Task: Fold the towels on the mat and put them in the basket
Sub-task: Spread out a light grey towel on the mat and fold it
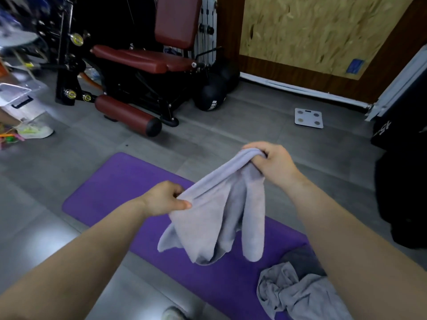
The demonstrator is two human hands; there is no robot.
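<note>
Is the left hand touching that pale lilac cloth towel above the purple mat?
Touching. The head view shows the left hand pinching an edge of the pale lilac towel with its thumb.

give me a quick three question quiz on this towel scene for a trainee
1. Multiple choice: the pale towel is
A. folded flat on the floor
B. hanging loose from both hands
C. lying in a basket

2. True or false: the left hand is empty.

3. Fill in the blank: the crumpled grey towel lies on the purple ____.

Key
1. B
2. False: it pinches the pale towel's edge, while the right hand grips the top.
3. mat
</note>
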